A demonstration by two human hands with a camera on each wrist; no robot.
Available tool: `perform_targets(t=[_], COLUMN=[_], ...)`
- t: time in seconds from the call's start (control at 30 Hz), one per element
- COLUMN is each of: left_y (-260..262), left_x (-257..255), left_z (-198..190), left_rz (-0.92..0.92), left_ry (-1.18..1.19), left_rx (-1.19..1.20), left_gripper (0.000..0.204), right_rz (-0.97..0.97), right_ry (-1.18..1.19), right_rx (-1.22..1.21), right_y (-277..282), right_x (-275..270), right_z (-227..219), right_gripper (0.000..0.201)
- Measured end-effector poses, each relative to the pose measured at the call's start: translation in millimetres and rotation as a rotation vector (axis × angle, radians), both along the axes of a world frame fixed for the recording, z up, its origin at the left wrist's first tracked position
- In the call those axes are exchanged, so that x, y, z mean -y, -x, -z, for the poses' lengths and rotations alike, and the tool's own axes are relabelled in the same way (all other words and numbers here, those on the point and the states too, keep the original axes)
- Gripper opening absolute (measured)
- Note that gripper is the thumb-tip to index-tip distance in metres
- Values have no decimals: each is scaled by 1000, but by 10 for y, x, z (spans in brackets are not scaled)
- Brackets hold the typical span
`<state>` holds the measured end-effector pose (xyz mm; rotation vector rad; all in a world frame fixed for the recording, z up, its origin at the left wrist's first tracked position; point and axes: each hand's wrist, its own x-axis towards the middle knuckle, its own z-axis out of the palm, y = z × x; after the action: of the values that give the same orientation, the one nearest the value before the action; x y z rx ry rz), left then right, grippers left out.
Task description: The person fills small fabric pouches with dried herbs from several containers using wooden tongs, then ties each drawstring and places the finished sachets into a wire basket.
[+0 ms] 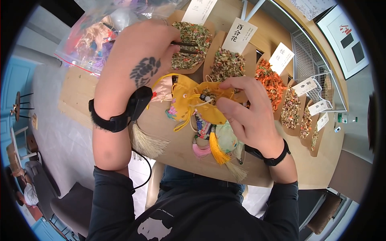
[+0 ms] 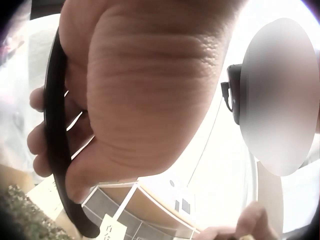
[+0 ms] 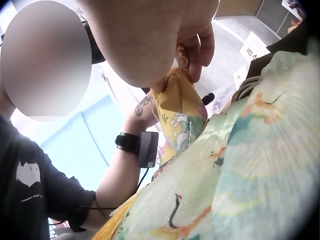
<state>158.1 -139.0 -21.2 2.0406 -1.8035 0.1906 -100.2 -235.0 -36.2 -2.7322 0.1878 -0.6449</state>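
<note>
In the head view my left hand [image 1: 140,56] grips dark tongs [image 1: 185,43], whose tips lie over green-brown dried herbs [image 1: 195,33] on a brown tray. The left wrist view shows the curved black tongs [image 2: 56,115] between thumb and fingers of the left hand [image 2: 140,95]. My right hand [image 1: 255,114] pinches the edge of a yellow pouch [image 1: 214,115], its mouth spread, with dried bits inside. From the right wrist, the right hand [image 3: 145,42] holds the yellow patterned pouch [image 3: 182,102] by its top. Another yellow pouch [image 1: 184,94] lies beside it.
Several trays of dried flowers, including an orange one [image 1: 270,86], curve rightward with labels. Plastic bags [image 1: 94,40] lie at the back left. Pale green [image 1: 228,138] and patterned pouches, with a yellow tassel [image 1: 218,148], lie near the front; a cream tassel [image 1: 148,141] is by the left forearm.
</note>
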Motion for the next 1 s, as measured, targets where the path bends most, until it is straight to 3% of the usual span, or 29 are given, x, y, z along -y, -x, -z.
perform_targets(t=[0.13,0.23,0.33,0.43,0.53,0.63,0.83,1.0], left_y=[20,-16,-15,53,65,-7,-153,-189], left_x=[99,124,131,184,270,251,67,69], left_z=[185,282,200,127,254,284,-18,94], left_rz=[124,120,-78,-122,51,32,-334,-253], left_ry=[79,106,-48,-37,-26,-38,-190,-184], left_rx=[4,83,140,98,91,186,115,146], left_gripper=[11,11,12,11,12,15,18,18], right_rz=[11,15,9,8,0,-8,8,-1], right_ry=[-3,-10,1,-15,-2,11,4,11], right_rx=[-1,1,15,15,24,25,36,4], right_y=[8,4,5,13,5,9,12,22], right_x=[-1,-1,10,10,13,22,21,33], right_z=[-3,4,13,5,11,15,30,28], right_gripper=[26,26,26,27,28,29,29,23])
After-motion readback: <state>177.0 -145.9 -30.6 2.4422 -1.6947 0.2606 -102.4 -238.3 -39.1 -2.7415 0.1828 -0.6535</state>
